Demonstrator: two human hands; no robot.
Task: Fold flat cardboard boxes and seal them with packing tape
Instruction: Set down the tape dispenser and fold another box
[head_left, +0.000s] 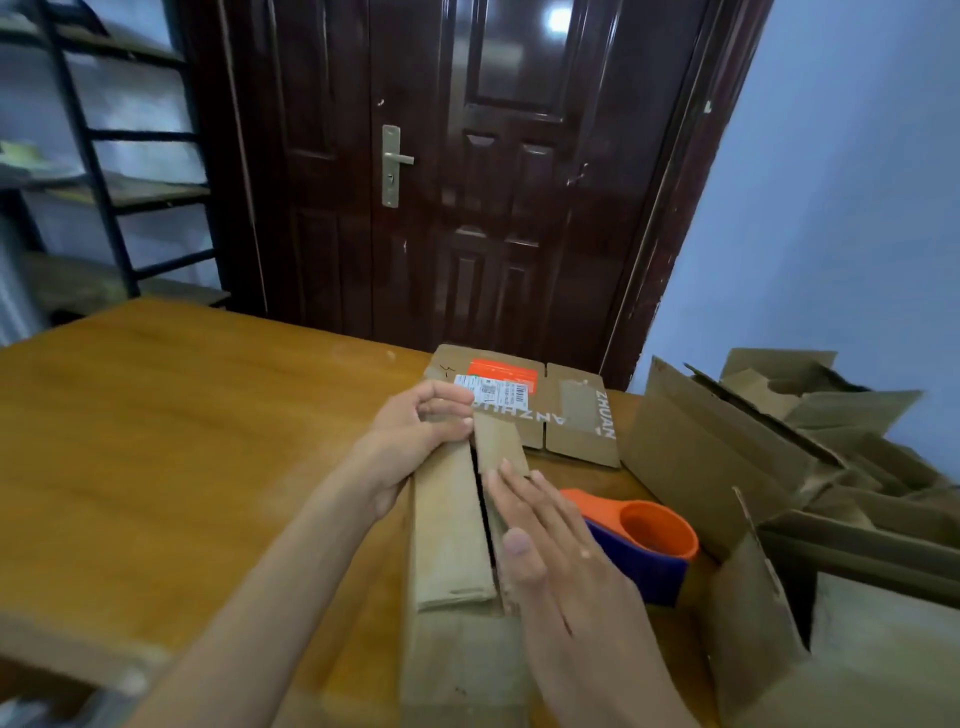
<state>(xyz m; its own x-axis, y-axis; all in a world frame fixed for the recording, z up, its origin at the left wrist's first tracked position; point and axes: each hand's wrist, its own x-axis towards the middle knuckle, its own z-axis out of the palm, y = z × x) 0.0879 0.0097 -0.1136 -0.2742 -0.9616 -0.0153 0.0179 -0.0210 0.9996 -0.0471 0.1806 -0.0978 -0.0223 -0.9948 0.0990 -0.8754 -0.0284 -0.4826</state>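
A long brown box (452, 535) sits on the wooden counter (182, 441), right in front of the person. Its two top flaps are folded down with a dark gap between them. The left hand (415, 441) has its grip curled round the far end of the left flap. The right hand (550, 540) lies flat with straight fingers, pressing on the right flap. An orange and blue tape holder (644, 540) sits just beside the box on the right. A flat box with a label (524, 405) lies behind. More open boxes (779, 467) are piled at the right.
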